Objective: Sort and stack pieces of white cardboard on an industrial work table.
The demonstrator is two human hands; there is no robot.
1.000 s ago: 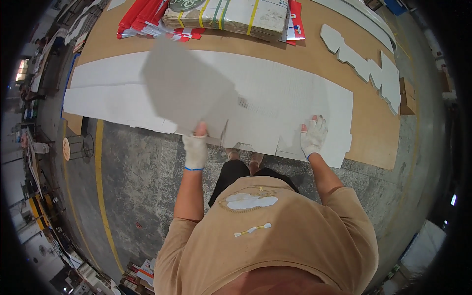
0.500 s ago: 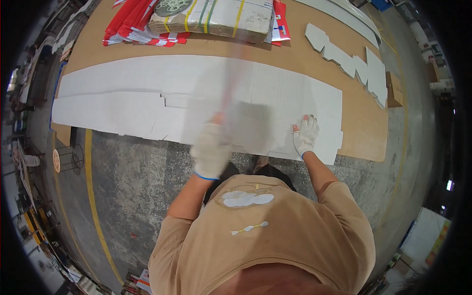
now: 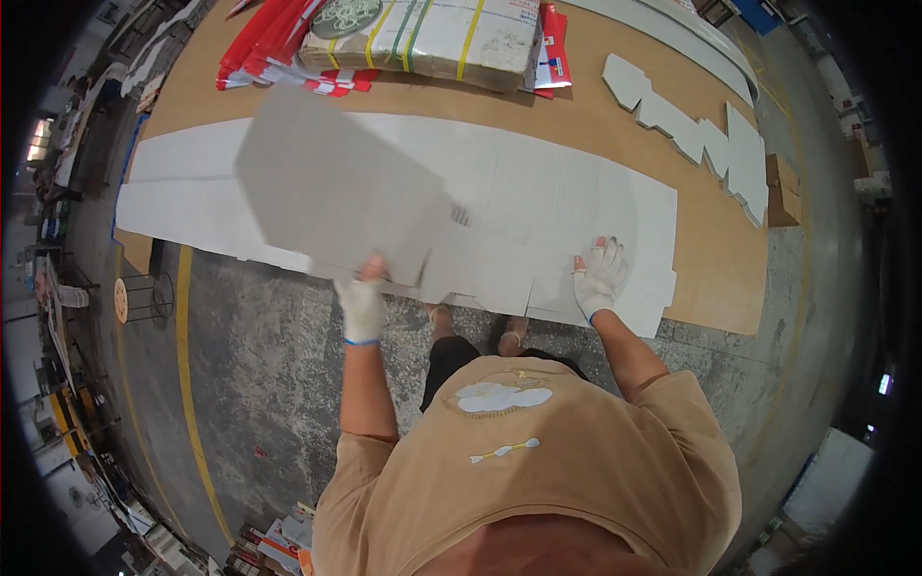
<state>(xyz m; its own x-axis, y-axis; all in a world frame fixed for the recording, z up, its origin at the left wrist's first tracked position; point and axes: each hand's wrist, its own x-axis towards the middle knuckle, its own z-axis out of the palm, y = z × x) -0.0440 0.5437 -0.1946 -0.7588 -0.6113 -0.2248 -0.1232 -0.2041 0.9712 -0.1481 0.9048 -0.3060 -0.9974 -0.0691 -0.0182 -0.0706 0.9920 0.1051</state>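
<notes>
My left hand, in a white glove with the fingertips bare, grips the near edge of a grey-white cardboard piece. The piece is raised and tilted over the left half of a long white cardboard sheet, and its far edges are smeared by motion. The hand's thumb lies on top of the piece, while its other fingers are hidden beneath. Farther right, my gloved right hand rests flat with spread fingers on the white sheet, near its right end.
Brown board covers the table. At the back lie a strapped cardboard bundle and red-and-white packages. White cut-out pieces lie back right, beside a brown box. A wire-frame stool stands on the floor at left.
My left hand has moved left with the cardboard piece, which was upright and blurred and now leans flatter to the left. The right hand stays on the sheet.
</notes>
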